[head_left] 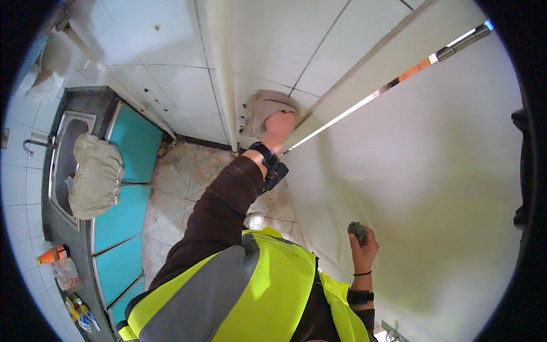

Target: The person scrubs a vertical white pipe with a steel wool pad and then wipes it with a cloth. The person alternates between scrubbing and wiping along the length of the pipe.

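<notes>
My left hand (280, 124) presses a folded greyish-brown cloth (265, 109) flat on the white tiled wall (265, 47), between a vertical white pipe (223, 77) and the door frame. A dark watch (266, 156) sits on that wrist. Over on the right, my right hand (365, 248) pinches a grey scouring pad, seemingly steel wool (357, 231), in front of the white door (427, 171). Whether the pad touches the door cannot be told. Several small dark marks spot the tiles beside the cloth.
At left runs a dark counter with turquoise cabinet doors (117, 222). A beige cloth bundle (96, 177) lies over its metal sink (72, 128), near a faucet (32, 143). An orange bottle (53, 255) and small items stand farther along. The door is ajar, with a narrow gap at its edge.
</notes>
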Demonstrator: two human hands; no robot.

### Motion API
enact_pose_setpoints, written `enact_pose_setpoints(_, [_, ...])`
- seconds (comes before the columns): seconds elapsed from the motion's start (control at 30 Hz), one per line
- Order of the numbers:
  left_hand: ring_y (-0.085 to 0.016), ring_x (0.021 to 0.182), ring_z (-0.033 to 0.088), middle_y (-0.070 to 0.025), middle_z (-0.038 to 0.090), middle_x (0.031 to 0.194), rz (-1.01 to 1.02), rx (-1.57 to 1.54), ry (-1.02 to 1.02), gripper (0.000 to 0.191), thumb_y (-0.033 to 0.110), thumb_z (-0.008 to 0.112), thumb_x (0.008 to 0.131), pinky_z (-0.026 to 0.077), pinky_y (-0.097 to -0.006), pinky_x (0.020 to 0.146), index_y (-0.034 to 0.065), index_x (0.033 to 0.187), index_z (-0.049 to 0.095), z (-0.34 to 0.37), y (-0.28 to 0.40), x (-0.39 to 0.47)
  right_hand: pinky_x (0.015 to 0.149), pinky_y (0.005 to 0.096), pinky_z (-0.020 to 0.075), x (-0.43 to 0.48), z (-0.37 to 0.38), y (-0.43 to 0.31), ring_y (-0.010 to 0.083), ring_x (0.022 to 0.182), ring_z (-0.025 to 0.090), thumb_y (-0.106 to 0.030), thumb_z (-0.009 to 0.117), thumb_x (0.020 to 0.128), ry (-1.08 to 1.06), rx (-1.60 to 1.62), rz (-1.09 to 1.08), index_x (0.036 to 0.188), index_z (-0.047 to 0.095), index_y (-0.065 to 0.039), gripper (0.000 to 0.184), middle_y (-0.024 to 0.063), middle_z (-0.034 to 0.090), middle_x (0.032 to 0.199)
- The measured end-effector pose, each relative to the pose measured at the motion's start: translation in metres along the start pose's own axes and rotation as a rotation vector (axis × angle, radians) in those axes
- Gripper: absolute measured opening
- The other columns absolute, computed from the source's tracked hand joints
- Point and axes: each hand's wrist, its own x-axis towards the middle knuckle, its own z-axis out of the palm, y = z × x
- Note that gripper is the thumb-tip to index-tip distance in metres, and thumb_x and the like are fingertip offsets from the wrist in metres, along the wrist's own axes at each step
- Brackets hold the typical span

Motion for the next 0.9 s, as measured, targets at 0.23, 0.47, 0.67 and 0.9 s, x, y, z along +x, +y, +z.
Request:
enact_pose_setpoints(0.23, [-0.03,0.074,0.067,-0.0158,0.066,0.078,-0.209,0.034,0.176,0.014,0.014,0.056,0.077,0.054,-0.0417,0.057,0.0091,0.079,0.069,-0.066,-0.017,0.011,0.075,0.0282,0.0505,0.01,0.012,-0.024,0.0145,0.079,0.062,-0.006,0.07,0.073,-0.05,0.06,-0.134,0.103,0.059,-0.002,0.033,0.0103,0.066,0.089])
enact_pose_setpoints(0.47, [-0.034,0.079,0.065,-0.0197,0.066,0.088,-0.303,-0.234,0.093,0.022,0.016,0.05,0.08,0.053,-0.0459,0.066,0.0036,0.08,0.068,-0.037,-0.046,0.031,0.066,0.0261,0.0503,-0.006,0.005,-0.014,0.0124,0.073,0.061,-0.01,0.073,0.072,-0.018,-0.063,-0.098,0.102,0.06,-0.002,0.033,0.0079,0.066,0.086])
enact_pose_setpoints(0.67, [-0.033,0.078,0.066,-0.0208,0.065,0.091,0.001,0.007,-0.106,0.023,0.014,0.049,0.08,0.052,-0.0452,0.067,0.0022,0.083,0.069,0.018,-0.062,0.008,0.068,0.0268,0.0503,-0.01,0.005,-0.013,0.0135,0.074,0.062,-0.009,0.071,0.074,-0.038,-0.149,-0.138,0.103,0.06,-0.002,0.032,0.0081,0.066,0.086])
enact_pose_setpoints(0.9, [-0.032,0.076,0.064,-0.0131,0.067,0.08,0.243,-0.128,0.07,0.015,0.017,0.059,0.077,0.052,-0.0389,0.064,0.0054,0.08,0.066,-0.007,-0.116,-0.066,0.065,0.0274,0.0509,0.0,0.029,-0.031,0.0151,0.071,0.063,-0.013,0.073,0.072,-0.091,-0.1,-0.2,0.1,0.061,-0.003,0.032,0.0093,0.067,0.083])
